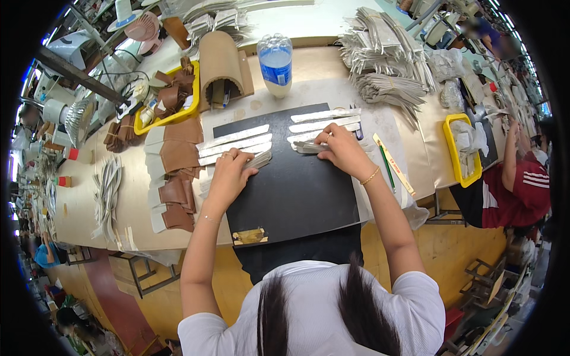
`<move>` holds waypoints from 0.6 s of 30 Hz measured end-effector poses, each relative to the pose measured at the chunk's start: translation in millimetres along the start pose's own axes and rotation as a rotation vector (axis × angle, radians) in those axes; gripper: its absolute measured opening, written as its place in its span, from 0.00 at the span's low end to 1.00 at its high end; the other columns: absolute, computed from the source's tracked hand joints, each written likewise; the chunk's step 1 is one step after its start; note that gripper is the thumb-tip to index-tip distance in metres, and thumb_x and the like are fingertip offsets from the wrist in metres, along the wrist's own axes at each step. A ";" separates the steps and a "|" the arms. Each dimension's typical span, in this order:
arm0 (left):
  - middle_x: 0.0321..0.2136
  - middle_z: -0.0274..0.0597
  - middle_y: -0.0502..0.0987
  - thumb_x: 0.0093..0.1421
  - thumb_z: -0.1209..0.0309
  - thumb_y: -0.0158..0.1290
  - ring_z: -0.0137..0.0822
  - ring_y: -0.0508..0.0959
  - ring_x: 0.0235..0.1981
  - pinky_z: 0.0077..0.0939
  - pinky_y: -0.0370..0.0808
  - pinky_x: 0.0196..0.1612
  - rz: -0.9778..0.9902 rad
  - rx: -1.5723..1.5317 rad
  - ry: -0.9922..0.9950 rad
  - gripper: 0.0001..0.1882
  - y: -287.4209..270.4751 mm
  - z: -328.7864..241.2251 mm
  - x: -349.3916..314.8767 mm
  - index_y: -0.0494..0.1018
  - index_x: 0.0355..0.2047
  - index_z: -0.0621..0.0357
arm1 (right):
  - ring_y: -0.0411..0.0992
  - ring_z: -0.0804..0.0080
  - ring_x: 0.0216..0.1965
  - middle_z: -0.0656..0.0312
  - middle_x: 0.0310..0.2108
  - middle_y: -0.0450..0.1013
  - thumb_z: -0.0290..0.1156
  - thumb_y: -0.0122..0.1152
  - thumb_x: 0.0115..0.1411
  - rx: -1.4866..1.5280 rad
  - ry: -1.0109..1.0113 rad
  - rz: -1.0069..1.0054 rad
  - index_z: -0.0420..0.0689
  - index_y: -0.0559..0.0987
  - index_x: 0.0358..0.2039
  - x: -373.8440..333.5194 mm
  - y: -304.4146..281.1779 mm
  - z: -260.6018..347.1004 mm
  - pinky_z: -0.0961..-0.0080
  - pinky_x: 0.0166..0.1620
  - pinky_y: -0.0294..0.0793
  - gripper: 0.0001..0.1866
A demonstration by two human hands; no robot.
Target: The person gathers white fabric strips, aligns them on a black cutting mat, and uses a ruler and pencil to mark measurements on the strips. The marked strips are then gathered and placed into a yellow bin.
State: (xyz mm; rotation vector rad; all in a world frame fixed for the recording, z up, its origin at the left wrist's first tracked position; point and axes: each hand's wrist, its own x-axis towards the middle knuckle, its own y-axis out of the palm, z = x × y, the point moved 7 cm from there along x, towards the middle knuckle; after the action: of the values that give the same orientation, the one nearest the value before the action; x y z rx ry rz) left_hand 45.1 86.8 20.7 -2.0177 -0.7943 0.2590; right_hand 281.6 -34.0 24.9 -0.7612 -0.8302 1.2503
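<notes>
My left hand (228, 175) bends over a small stack of pale strips (260, 160), fingers on the far side and thumb on the near side. Just beyond it, several whitish strips (237, 139) lie side by side across the left edge of a black board (285, 196). At the right, my right hand (343, 151) grips the end of another stack of thin grey-white strips (307, 148), thumb toward me. More pale strips (323, 126) are laid out in rows past that hand. The undersides of both stacks are hidden.
A water bottle (275, 65) stands beyond the board. Brown leather pieces (178, 193) and a yellow basket (195, 98) lie left. Bundled strips (386, 59) pile at the back right. A green pen (386, 163) lies right. Another person (522, 184) sits at far right.
</notes>
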 end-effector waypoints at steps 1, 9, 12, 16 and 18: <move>0.37 0.45 0.73 0.52 0.70 0.66 0.46 0.73 0.41 0.36 0.71 0.46 0.013 -0.034 -0.027 0.18 1.6 0.9 0.3 0.77 0.42 0.61 | 0.69 0.60 0.45 0.62 0.39 0.72 0.30 0.72 0.50 0.037 0.037 0.058 0.47 0.79 0.40 -0.5 2.6 -2.5 0.64 0.51 0.69 0.16; 0.37 0.44 0.73 0.50 0.69 0.67 0.47 0.72 0.42 0.38 0.68 0.47 0.038 0.070 0.041 0.18 -1.5 -11.7 3.8 0.78 0.40 0.62 | 0.70 0.62 0.49 0.63 0.43 0.73 0.31 0.72 0.49 -0.110 0.013 0.094 0.49 0.79 0.40 6.4 6.1 -4.7 0.64 0.51 0.67 0.16; 0.38 0.44 0.74 0.50 0.68 0.67 0.47 0.73 0.43 0.38 0.68 0.47 -0.023 0.078 0.090 0.17 -2.5 -8.7 12.4 0.79 0.39 0.60 | 0.69 0.62 0.49 0.63 0.44 0.72 0.30 0.72 0.49 -0.116 -0.024 0.079 0.49 0.79 0.39 21.2 1.8 -6.2 0.64 0.52 0.69 0.16; 0.38 0.45 0.74 0.50 0.68 0.67 0.48 0.72 0.43 0.38 0.68 0.48 0.055 -0.034 -0.024 0.18 3.8 7.0 21.9 0.78 0.40 0.61 | 0.69 0.58 0.48 0.60 0.42 0.72 0.28 0.73 0.49 0.004 -0.001 0.166 0.48 0.79 0.41 32.7 6.5 -15.9 0.64 0.53 0.69 0.17; 0.37 0.45 0.74 0.50 0.68 0.67 0.48 0.72 0.42 0.39 0.68 0.48 0.090 -0.071 -0.066 0.18 6.3 9.9 22.5 0.78 0.40 0.62 | 0.70 0.57 0.48 0.60 0.42 0.72 0.29 0.73 0.49 0.007 0.031 0.196 0.48 0.79 0.41 32.9 12.7 -20.4 0.64 0.53 0.69 0.18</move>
State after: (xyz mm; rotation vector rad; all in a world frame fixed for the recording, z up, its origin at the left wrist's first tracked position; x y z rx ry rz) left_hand 60.5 105.3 12.9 -2.1238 -0.7639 0.3551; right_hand 296.8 -0.4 7.7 -0.8701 -0.7383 1.4108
